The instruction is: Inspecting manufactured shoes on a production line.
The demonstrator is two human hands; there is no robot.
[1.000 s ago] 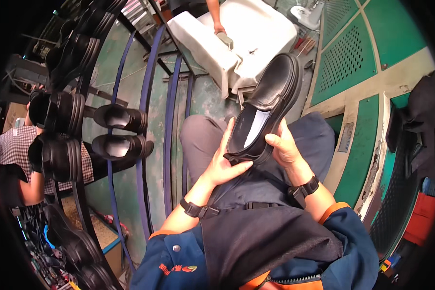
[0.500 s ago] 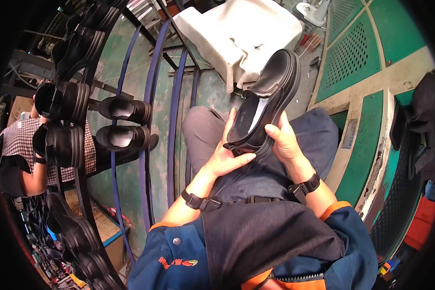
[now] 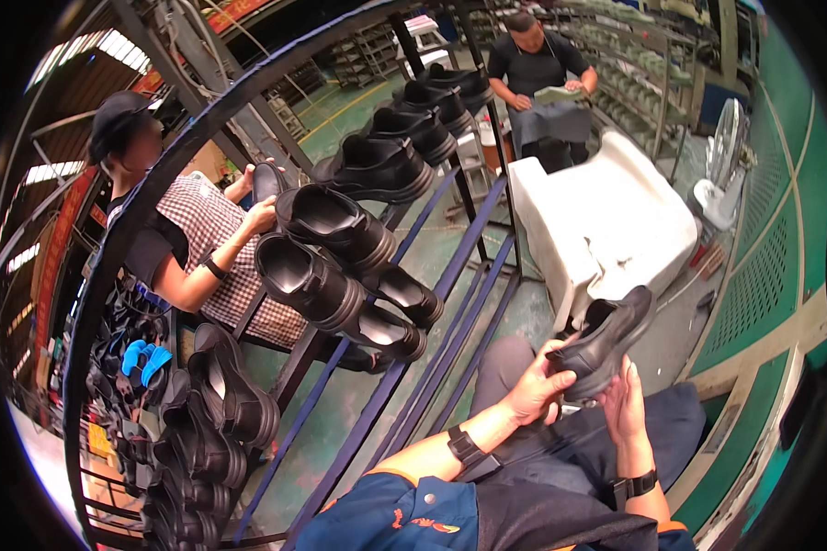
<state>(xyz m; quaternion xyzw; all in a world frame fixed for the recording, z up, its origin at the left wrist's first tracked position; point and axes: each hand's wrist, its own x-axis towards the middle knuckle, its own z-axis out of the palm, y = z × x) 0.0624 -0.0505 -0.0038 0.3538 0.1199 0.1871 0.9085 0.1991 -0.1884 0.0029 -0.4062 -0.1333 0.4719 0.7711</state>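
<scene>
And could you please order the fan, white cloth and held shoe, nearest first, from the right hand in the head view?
1. Held shoe: just ahead of the right hand.
2. White cloth: farther ahead.
3. Fan: farthest, ahead on the right.

Thick-soled black shoe (image 3: 602, 353), tilted, held in midair.

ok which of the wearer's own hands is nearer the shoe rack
Left. The left hand grips the black shoe by its heel end, on the side toward the shoe rack; the right hand is farther right, beside the shoe.
</scene>
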